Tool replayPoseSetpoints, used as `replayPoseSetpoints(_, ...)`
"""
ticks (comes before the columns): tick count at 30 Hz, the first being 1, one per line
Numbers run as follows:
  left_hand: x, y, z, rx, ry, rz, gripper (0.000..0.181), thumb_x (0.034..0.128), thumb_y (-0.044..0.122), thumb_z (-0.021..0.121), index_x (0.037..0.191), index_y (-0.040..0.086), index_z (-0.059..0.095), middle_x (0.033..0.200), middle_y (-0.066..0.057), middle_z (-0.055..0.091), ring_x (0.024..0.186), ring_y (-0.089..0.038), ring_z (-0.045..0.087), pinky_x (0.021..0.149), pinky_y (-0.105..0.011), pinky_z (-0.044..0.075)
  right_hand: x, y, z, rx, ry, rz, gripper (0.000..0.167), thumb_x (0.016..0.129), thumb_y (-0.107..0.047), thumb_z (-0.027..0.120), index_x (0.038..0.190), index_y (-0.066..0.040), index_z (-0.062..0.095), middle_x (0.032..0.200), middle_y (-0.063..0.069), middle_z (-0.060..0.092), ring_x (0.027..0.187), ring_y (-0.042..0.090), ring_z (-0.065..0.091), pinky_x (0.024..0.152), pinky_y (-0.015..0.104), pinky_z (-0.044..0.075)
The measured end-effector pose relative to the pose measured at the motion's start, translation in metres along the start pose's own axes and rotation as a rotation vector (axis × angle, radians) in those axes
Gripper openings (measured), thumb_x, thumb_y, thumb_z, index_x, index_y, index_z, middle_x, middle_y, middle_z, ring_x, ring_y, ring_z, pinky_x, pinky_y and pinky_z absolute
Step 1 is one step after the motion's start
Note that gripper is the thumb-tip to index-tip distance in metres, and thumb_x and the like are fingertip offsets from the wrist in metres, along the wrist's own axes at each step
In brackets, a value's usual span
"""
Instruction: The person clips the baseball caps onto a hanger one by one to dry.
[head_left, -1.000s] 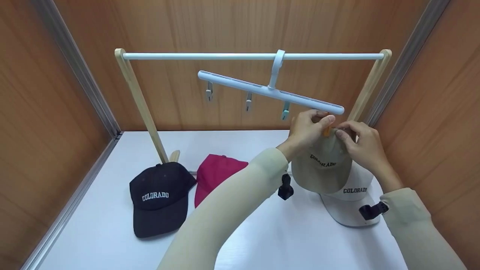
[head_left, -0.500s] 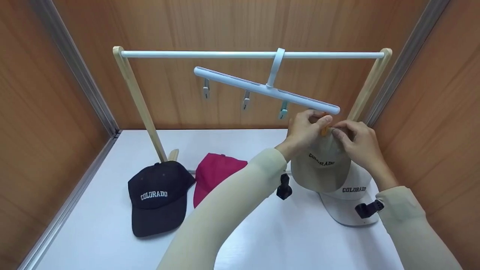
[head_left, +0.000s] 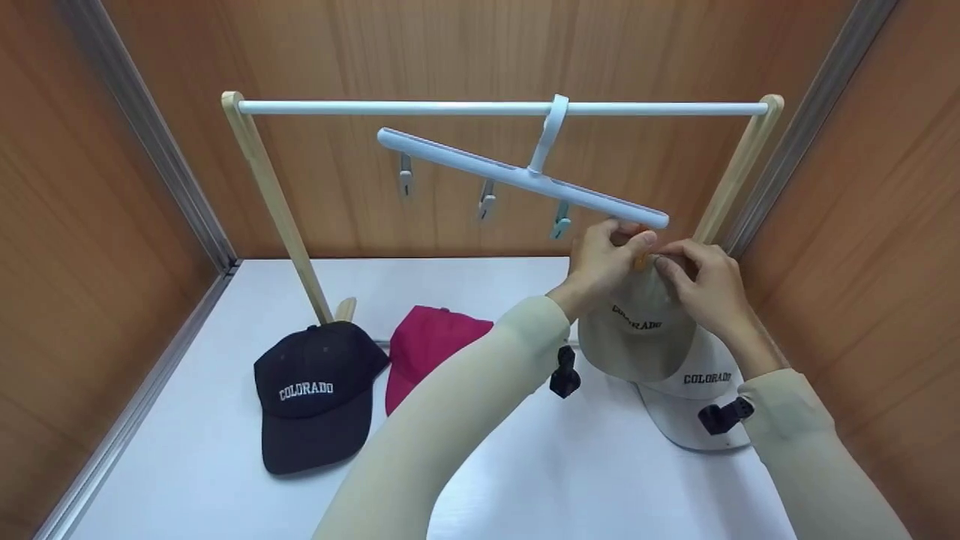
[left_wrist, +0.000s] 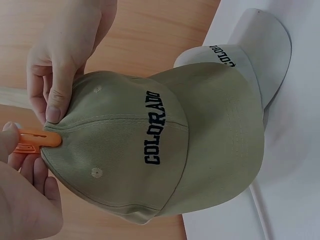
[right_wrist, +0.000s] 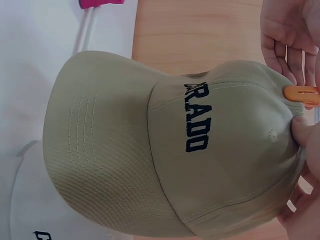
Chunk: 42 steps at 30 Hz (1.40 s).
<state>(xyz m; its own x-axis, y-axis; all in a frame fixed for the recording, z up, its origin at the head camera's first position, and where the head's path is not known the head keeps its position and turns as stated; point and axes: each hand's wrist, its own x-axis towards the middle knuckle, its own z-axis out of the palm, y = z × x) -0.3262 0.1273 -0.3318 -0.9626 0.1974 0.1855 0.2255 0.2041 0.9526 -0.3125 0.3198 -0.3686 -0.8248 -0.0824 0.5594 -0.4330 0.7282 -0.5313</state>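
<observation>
An olive cap [head_left: 637, 341] with COLORADO lettering hangs brim down below the right end of a tilted pale blue hanger [head_left: 517, 177]. My left hand [head_left: 602, 262] pinches the orange clip [left_wrist: 37, 138] at the hanger's end. In the left wrist view, the clip's tip lies over the top of the olive cap [left_wrist: 117, 135]. With thumb and fingers, my right hand [head_left: 709, 289] grips the crown right beside the clip; the right wrist view shows its thumb on the fabric near the orange clip [right_wrist: 302, 95]. Fingers partly hide the clip in the head view.
The hanger hooks over a white rail [head_left: 390, 108] between wooden legs, with other clips, one of them teal [head_left: 561, 222]. On the white table [head_left: 517, 472] lie a black cap [head_left: 319, 397], a red cap [head_left: 427, 345] partly behind my left sleeve, and a white cap [head_left: 694, 405] behind the olive one.
Both hands, the olive cap and the hanger have shifted slightly left. The left end of the hanger sits a little higher in the view. Both holds look the same.
</observation>
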Motion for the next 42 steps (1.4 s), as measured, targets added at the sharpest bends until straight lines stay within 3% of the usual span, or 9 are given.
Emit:
replayPoseSetpoints(9,-0.001,-0.005,-0.005,0.008,0.001,-0.003,0.029,0.1016,0.039,0.072,0.123,0.021,0.072,0.107,0.013,0.072,0.102,-0.005,0.066,0.097,-0.030,0.058,0.000,-0.001,0.011,-0.001,-0.029,0.056,0.022,0.106,-0.021,0.069,0.122,-0.007,0.074,0.110,0.012,0.073,0.096,0.022,0.052,0.080,0.029,0.044)
replayPoseSetpoints(19,-0.001,-0.012,-0.006,0.028,0.011,0.001,0.028,0.1010,0.038,0.074,0.123,0.020,0.072,0.106,0.012,0.072,0.100,-0.004,0.066,0.090,-0.024,0.058,0.000,0.001,0.020,0.026,-0.048,0.066,0.022,0.107,-0.017,0.067,0.123,-0.005,0.073,0.116,0.012,0.074,0.102,0.022,0.058,0.088,0.031,0.045)
replayPoseSetpoints(29,-0.001,-0.018,-0.010,0.031,-0.015,0.016,0.046,0.1025,0.038,0.072,0.142,0.015,0.066,0.131,0.002,0.073,0.121,-0.012,0.069,0.102,-0.030,0.056,-0.002,0.001,0.023,0.094,-0.068,0.040,0.029,0.108,-0.018,0.064,0.134,-0.005,0.067,0.135,0.014,0.069,0.130,0.036,0.056,0.108,0.057,0.048)
replayPoseSetpoints(37,0.000,-0.026,-0.012,0.070,-0.015,0.003,0.045,0.1014,0.039,0.073,0.142,0.020,0.067,0.133,0.006,0.073,0.123,-0.011,0.068,0.104,-0.031,0.055,-0.007,0.004,0.028,0.125,-0.091,0.058,0.032,0.108,-0.015,0.063,0.139,-0.006,0.063,0.141,0.012,0.062,0.140,0.036,0.052,0.110,0.058,0.049)
replayPoseSetpoints(42,0.001,-0.028,-0.012,0.088,-0.017,0.005,0.046,0.1021,0.038,0.072,0.143,0.019,0.066,0.128,0.007,0.073,0.121,-0.010,0.067,0.104,-0.031,0.055,-0.010,0.006,0.030,0.111,-0.099,0.060,0.033,0.108,-0.016,0.065,0.140,-0.006,0.063,0.141,0.013,0.064,0.140,0.038,0.052,0.117,0.063,0.040)
